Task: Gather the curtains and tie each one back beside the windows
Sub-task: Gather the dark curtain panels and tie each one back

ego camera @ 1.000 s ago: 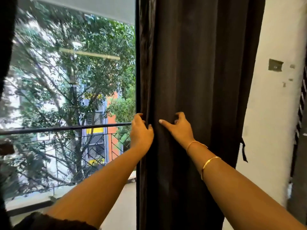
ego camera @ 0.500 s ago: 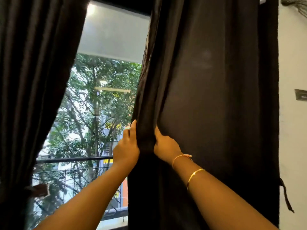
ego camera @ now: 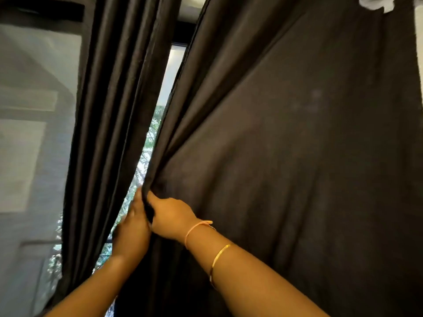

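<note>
Gathering step judged in hand, tie-back not yet begun. Most of the frame, from centre to right edge, is filled by the right curtain (ego camera: 297,133), dark and spread wide. Its leading edge is drawn down in a slant to lower centre, where it is bunched. No tie or hook is seen anywhere.

Next move, as a judgement: the slack fabric on the right needs to be collected fold by fold toward the right side, then held in one hand so a tie can be found and looped. A loose bunch is likely to slip, since the cloth looks heavy and smooth.

Left curtain (ego camera: 107,133) is hung in tight pleats at centre left, from top to bottom, and is not touched. It is not seen to be tied.

Pale wall (ego camera: 29,133) is shown blurred at far left; detail cannot be made out. A narrow strip of window (ego camera: 158,124) is left open between the two curtains, with green foliage seen through it. A bit of white cloth (ego camera: 384,2) is caught at the upper right corner; what it is cannot be told.

Right hand (ego camera: 171,218), lower centre, is closed around the bunched edge, fingers curled over the fabric. Left hand (ego camera: 132,227), just beside and touching it, is wrapped on the same edge from the window side; its fingertips are blurred and partly hidden.

On the right wrist a thread band (ego camera: 196,227) and, lower on the forearm, a gold bangle (ego camera: 219,259) are worn.
</note>
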`<action>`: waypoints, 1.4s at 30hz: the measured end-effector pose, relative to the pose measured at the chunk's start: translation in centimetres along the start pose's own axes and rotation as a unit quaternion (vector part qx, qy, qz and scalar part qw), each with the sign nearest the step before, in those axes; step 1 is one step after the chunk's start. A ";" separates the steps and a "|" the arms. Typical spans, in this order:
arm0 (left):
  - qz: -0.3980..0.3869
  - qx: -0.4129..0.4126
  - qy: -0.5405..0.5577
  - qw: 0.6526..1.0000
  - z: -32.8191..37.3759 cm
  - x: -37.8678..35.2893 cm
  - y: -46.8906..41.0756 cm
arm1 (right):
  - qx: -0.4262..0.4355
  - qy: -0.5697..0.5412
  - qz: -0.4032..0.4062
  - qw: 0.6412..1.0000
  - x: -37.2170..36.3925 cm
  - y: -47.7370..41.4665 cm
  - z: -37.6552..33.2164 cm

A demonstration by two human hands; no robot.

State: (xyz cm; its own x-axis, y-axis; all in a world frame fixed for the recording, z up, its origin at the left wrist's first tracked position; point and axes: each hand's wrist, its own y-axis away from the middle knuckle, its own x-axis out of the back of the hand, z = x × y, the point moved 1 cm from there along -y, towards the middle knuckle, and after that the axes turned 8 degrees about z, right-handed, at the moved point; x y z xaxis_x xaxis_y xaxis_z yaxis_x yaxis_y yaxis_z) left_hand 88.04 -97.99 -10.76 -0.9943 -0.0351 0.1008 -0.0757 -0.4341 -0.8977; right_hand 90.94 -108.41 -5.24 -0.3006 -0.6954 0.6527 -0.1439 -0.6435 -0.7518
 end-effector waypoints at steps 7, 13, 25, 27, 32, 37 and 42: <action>-0.023 -0.043 0.006 0.999 1.9 -2.0 2.6 | -0.175 0.057 0.004 0.983 -0.2 5.8 9.2; -0.061 -0.182 -0.016 0.981 4.9 -3.7 5.5 | -0.283 0.099 0.123 0.946 0.8 9.2 13.7; -0.125 -0.048 0.044 0.990 7.5 -7.4 8.1 | -0.157 0.141 0.003 0.978 -1.5 11.0 13.5; -0.155 -0.046 0.032 0.986 7.4 -7.5 8.1 | -0.148 0.110 -0.028 0.982 -1.6 10.8 13.3; -0.213 -0.060 0.082 0.972 7.2 -6.4 9.3 | -0.133 0.067 -0.064 0.987 -1.9 11.0 12.0; -0.217 -0.091 -0.046 0.971 7.5 -5.8 9.2 | -0.109 0.043 -0.064 0.991 -2.0 11.5 10.7; -0.228 -0.006 0.095 0.969 8.8 -4.7 8.4 | -0.083 0.022 -0.075 0.994 -1.6 11.7 10.7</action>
State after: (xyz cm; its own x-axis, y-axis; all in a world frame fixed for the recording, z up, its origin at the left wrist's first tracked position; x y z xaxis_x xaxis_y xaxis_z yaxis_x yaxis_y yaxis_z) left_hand 92.72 -109.43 -15.02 -0.8530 0.3252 0.4082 -0.5103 -0.3556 -0.7831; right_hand 99.80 -118.20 -14.09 -0.3052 -0.5791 0.7560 -0.3415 -0.6745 -0.6545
